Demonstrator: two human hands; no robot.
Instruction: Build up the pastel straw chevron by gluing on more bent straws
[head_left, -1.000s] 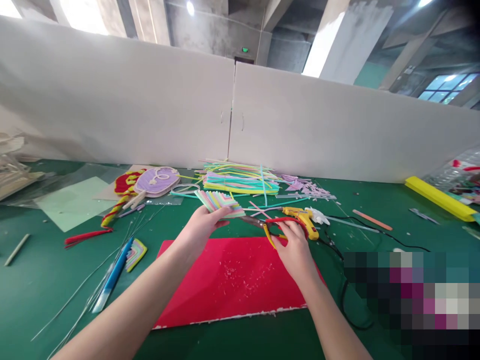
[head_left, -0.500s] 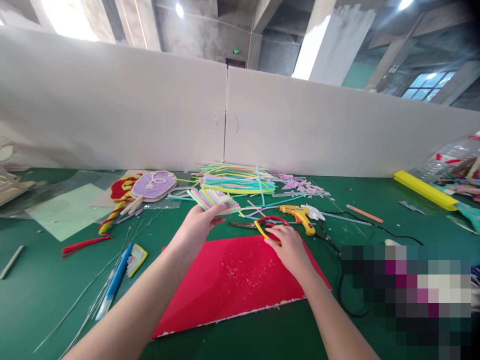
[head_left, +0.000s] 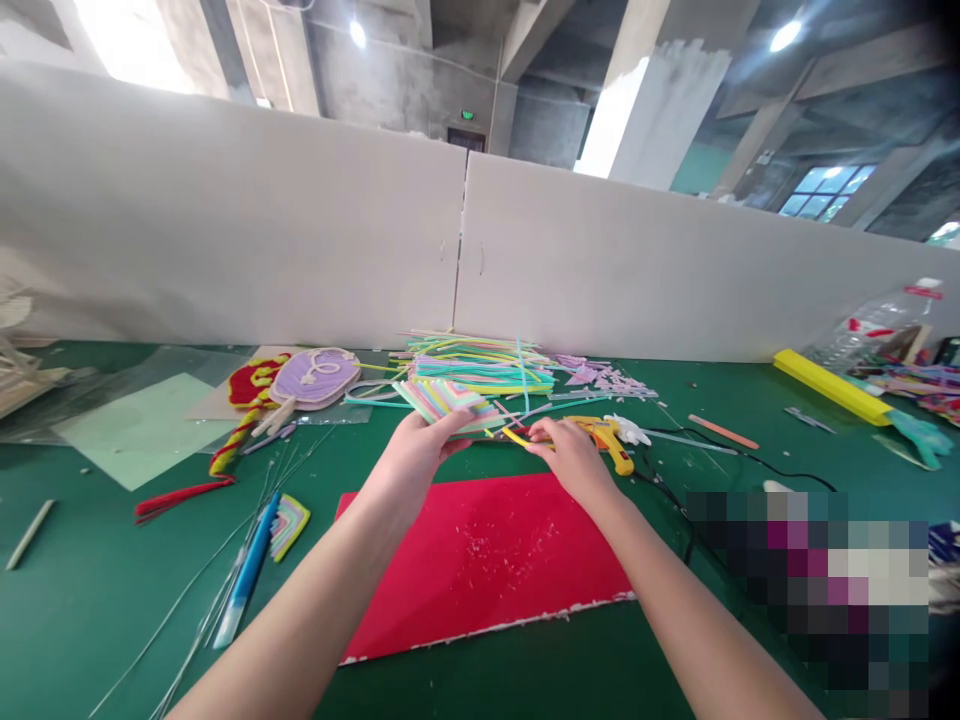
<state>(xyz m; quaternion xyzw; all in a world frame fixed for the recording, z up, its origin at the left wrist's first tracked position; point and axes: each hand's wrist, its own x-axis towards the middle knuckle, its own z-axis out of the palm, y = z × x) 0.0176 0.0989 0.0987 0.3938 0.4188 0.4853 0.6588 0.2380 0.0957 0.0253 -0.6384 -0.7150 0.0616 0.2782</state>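
Observation:
My left hand [head_left: 424,450] pinches a fan-shaped piece of pastel strips [head_left: 442,397], striped in pink, yellow, green and white, above the back edge of the red board [head_left: 480,570]. To the right, my right hand [head_left: 571,452] has its fingers closed on the scissors [head_left: 516,437]; part of a yellow handle shows and the blades are mostly hidden. Just behind that hand lies a yellow hot glue gun [head_left: 611,440]. Pale scraps are scattered over the red board, which lies flat in front of me.
Bundled pastel strips [head_left: 480,370] lie at the back, with purple offcuts [head_left: 600,378] beside them. At left are a purple fan-shaped craft [head_left: 315,378], a blue pen-like tool [head_left: 251,565], a smaller striped piece [head_left: 289,527] and thin wires. A black cord [head_left: 780,474] crosses the right side.
My right hand has closed on the scissors' handles and moved slightly up and left. The blades, seen before, are now mostly hidden. My left hand still holds the striped piece; the view has shifted slightly.

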